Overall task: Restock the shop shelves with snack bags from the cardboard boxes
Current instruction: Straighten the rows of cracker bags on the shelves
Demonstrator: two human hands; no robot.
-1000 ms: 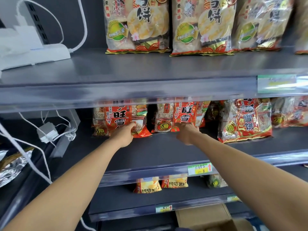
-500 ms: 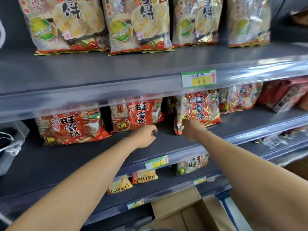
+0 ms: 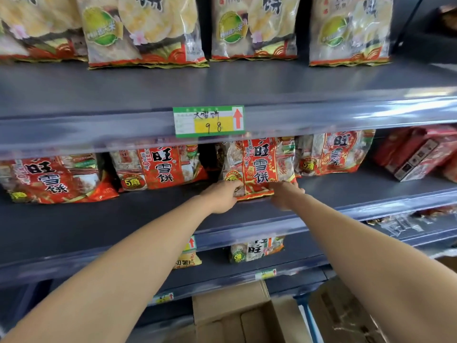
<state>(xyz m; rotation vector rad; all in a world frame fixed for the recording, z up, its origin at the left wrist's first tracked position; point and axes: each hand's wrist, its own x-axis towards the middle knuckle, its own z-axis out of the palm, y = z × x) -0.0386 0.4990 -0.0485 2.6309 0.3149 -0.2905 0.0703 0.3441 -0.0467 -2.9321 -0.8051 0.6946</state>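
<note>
A red rice-cracker bag (image 3: 259,164) stands upright on the grey middle shelf (image 3: 99,226). My left hand (image 3: 220,196) grips its lower left corner and my right hand (image 3: 284,194) holds its lower right corner. The bag's bottom edge is slightly lifted toward the shelf front. Similar red bags stand beside it: one (image 3: 158,167) just to the left, another (image 3: 49,179) at the far left, and one (image 3: 331,154) to the right. An open cardboard box (image 3: 237,315) sits on the floor below.
Large pale cracker bags (image 3: 146,30) line the top shelf above a price tag (image 3: 209,121). Red cartons (image 3: 420,152) lie at the right of the middle shelf. Small snack bags (image 3: 257,248) sit on the lower shelf. A second cardboard box (image 3: 346,313) stands at the lower right.
The view shifted right along the shelf. Both hands left the two bags on the left and came together on one bag further right.
</note>
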